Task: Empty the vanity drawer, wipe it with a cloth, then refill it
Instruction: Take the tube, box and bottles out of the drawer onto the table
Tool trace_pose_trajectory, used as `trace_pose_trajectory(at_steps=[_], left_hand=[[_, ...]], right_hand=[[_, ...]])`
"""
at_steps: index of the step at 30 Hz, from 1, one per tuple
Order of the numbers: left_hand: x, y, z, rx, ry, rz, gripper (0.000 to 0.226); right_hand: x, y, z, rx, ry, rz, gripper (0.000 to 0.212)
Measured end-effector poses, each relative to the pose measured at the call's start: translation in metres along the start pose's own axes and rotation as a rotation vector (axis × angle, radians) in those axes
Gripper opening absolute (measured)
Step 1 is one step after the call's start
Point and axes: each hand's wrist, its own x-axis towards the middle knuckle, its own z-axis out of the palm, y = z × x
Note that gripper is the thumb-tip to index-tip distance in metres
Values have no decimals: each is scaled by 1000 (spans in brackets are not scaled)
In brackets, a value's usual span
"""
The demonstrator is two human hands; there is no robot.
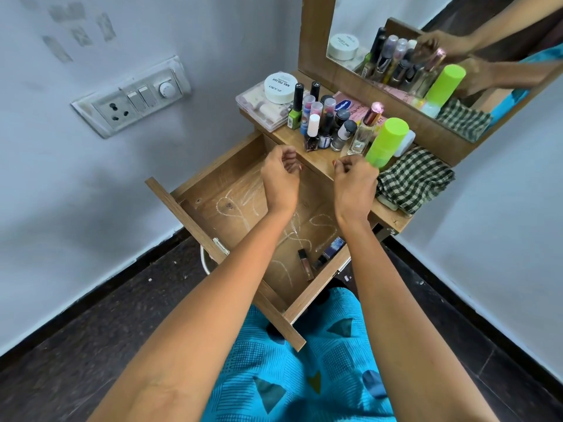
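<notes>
One wide-angle camera, worn on the head, looks forward and steeply down from close above the open drawer (234, 193), with the vanity top (391, 216) and mirror (365, 16) filling the upper right.

The left hand (281, 178) and right hand (355, 184), fingers curled, hover over the open drawer (237, 205) containing a few small cosmetics (306, 264).
</notes>
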Motion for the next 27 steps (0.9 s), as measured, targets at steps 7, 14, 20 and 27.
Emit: trace_pose_trajectory(at_steps=[7,14,20,27], left_hand=[[-25,-11,-17,70,-89,-30,28],[-50,-36,-34,197,-430,-245,31],[-78,-39,-31,736,-652,-455,22],[-92,-35,-14,920,-663,-472,34]], right_hand=[[-17,12,-12,-2,-96,-39,17],[-36,37,-13,-234,-484,-115,12],[-49,41,-7,-689,-730,-267,26],[-48,46,11,-921,-1010,-343,24]])
